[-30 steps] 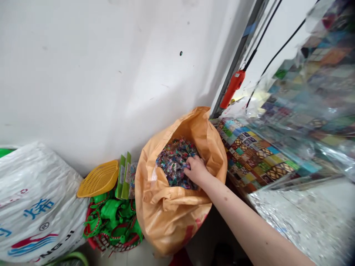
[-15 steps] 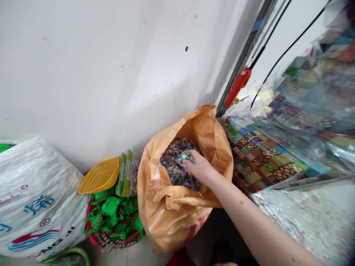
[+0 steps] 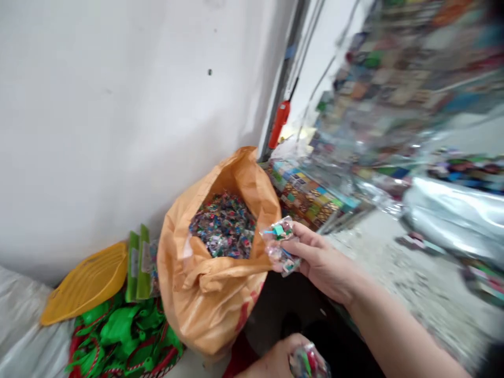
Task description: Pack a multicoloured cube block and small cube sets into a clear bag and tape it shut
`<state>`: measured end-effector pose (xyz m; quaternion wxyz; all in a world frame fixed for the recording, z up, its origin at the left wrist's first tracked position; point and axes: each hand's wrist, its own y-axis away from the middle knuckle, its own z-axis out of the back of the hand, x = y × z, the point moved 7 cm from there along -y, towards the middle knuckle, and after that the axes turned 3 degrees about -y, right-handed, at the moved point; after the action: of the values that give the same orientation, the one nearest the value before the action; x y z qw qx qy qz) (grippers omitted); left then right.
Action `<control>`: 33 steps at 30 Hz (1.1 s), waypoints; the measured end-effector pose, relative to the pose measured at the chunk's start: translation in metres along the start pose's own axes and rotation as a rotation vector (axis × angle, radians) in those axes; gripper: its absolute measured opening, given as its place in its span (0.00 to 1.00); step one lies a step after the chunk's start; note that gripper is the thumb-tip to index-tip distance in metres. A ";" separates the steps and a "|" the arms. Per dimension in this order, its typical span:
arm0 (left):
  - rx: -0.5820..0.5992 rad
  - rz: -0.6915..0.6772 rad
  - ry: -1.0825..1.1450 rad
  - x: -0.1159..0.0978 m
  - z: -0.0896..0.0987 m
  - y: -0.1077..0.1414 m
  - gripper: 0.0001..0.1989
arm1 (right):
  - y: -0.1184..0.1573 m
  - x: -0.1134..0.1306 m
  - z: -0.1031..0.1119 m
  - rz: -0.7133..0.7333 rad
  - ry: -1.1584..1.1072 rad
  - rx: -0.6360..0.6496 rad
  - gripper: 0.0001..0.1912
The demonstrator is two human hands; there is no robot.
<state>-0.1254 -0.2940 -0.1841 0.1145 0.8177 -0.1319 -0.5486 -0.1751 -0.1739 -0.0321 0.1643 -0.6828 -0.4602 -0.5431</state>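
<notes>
Your right hand point(image 3: 326, 265) has come up out of the orange sack point(image 3: 208, 320) — its fingers pinch small clear packets point(image 3: 279, 231) beside the rim, while your left hand point(image 3: 271, 362) clasps clear-wrapped pieces point(image 3: 309, 362) below.

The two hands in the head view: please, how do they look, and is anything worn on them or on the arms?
The right hand has no glove, and no watch or bracelet shows at its wrist. The right forearm is uncovered as far as it shows, without a sleeve. The left hand is also ungloved; its forearm is out of view.
</notes>
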 end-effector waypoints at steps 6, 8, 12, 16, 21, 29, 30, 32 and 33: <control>0.270 0.051 -0.030 0.005 -0.026 -0.001 0.24 | 0.121 0.033 0.107 0.058 0.356 -0.531 0.16; 0.358 -0.002 0.046 -0.009 -0.041 0.000 0.23 | 0.171 0.036 0.128 0.068 0.439 -0.704 0.17; 0.427 -0.061 0.079 -0.036 -0.077 0.003 0.24 | 0.251 -0.002 0.116 0.001 0.353 -0.762 0.15; 0.573 -0.077 0.039 -0.047 -0.127 0.011 0.24 | 0.304 -0.064 0.085 -0.047 0.119 -0.693 0.13; 0.700 -0.056 -0.209 -0.042 -0.183 0.016 0.23 | 0.366 -0.098 0.101 -0.034 0.171 -0.842 0.13; 0.737 0.054 -0.406 -0.020 -0.209 0.015 0.21 | 0.417 -0.094 0.127 0.018 0.672 -1.013 0.09; 0.738 0.065 -0.413 -0.017 -0.210 0.015 0.21 | 0.423 -0.090 0.131 0.048 0.717 -1.048 0.10; 0.743 0.083 -0.422 -0.015 -0.213 0.014 0.22 | 0.435 -0.083 0.142 0.063 0.794 -1.121 0.10; 0.748 0.087 -0.428 -0.014 -0.215 0.013 0.22 | 0.439 -0.080 0.149 0.055 0.829 -1.155 0.11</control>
<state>0.0673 -0.2922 -0.0878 -0.1967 0.6643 -0.3766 -0.6150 0.2685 -0.3316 -0.0352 -0.0486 -0.4091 0.0188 -0.9110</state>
